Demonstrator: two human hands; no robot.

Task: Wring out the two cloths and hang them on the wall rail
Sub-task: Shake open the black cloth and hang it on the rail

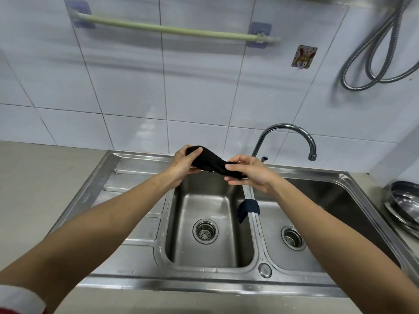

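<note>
Stretching between both hands [181,165] [251,172] — black cloth [210,163] (seemingly twisted), each grip curled round an end.

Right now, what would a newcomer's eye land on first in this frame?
First, the black cloth stretched between the left hand and right hand above the left basin of the steel sink. Next, the second dark cloth draped over the divider between the basins. Up on the tiled wall, the green rail hangs bare.

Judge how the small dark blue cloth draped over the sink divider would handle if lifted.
The small dark blue cloth folds over the steel sink divider, so probably floppy. It clings close and looks dark, perhaps wet and heavier than dry. Unlikely to roll.
</note>
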